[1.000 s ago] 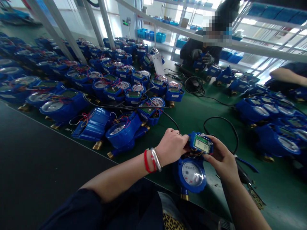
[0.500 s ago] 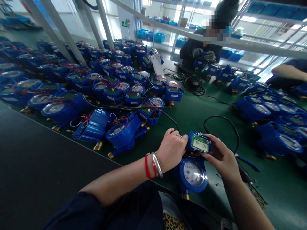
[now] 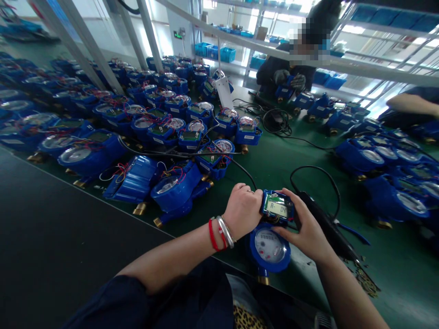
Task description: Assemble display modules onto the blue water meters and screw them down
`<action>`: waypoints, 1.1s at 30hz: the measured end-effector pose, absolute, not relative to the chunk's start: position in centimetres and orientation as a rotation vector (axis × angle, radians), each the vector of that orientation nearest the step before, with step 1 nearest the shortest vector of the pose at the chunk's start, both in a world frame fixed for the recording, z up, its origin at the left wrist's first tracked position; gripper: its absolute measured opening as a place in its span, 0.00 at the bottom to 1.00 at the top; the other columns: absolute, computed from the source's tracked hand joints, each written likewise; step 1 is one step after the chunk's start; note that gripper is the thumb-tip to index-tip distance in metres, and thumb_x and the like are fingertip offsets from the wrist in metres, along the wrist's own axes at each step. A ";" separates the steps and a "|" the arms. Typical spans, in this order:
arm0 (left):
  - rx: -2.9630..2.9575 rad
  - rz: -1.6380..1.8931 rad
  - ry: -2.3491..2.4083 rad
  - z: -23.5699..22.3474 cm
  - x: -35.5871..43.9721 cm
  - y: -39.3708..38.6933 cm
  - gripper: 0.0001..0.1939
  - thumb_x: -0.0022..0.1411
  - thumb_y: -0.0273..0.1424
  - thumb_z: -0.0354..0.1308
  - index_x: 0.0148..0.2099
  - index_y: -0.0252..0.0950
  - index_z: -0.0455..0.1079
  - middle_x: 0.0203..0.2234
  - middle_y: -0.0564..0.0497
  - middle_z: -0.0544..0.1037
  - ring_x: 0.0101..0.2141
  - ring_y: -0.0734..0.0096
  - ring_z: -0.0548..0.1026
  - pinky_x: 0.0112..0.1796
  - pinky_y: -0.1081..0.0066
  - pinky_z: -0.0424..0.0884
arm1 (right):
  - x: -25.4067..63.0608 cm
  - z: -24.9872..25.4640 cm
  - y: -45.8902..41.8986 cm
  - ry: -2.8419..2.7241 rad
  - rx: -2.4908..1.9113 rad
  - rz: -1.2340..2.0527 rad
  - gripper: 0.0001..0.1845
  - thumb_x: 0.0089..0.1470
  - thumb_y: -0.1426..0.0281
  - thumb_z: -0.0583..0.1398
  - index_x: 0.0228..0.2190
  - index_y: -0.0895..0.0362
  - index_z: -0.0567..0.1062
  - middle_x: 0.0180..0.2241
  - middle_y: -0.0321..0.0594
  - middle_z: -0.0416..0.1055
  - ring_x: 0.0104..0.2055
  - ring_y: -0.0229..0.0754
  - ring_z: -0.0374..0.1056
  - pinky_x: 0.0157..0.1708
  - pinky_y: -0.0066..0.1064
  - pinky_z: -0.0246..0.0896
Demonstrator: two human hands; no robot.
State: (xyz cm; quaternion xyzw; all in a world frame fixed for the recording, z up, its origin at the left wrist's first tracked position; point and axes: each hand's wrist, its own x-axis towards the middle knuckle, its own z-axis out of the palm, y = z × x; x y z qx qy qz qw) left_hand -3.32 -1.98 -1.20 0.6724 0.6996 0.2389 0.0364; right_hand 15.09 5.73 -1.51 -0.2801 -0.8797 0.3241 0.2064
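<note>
A blue water meter [image 3: 270, 249] stands at the green table's near edge, its round dial facing up and a brass fitting pointing towards me. The electronics housing at its far end is uncovered, with a lit-looking display [image 3: 277, 209] reading roughly "A- 04". My left hand [image 3: 243, 209] is closed against the housing's left side; its fingertips are hidden, and a black cable runs behind it. Thumb and fingers of my right hand [image 3: 307, 228] grip the housing's right side. Just beyond that hand lies a black electric screwdriver [image 3: 331, 233], with small screws [image 3: 366, 281] scattered by its tip.
Many similar meters [image 3: 178, 187] with loose red wires fill the table's left side; others [image 3: 398, 196] stand at the right. A coiled black cable [image 3: 276, 121] lies mid-table. Across the table, a person in grey gloves [image 3: 298, 82] handles a meter. Another person's forearm [image 3: 411, 101] shows far right.
Both hands and the meter have shifted slightly left, and the housing has turned a little. More of the black screwdriver now shows beside my right hand.
</note>
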 end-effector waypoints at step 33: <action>1.931 1.023 1.639 0.0 -4.7 -4.7 0.17 0.58 0.25 0.54 0.51 0.32 0.61 0.38 0.48 0.75 0.42 0.66 0.70 0.50 0.65 0.66 | 14.9 -1.7 6.0 -2.496 -0.678 0.181 0.33 0.52 0.60 0.61 0.57 0.54 0.59 0.50 0.47 0.69 0.52 0.52 0.66 0.51 0.44 0.65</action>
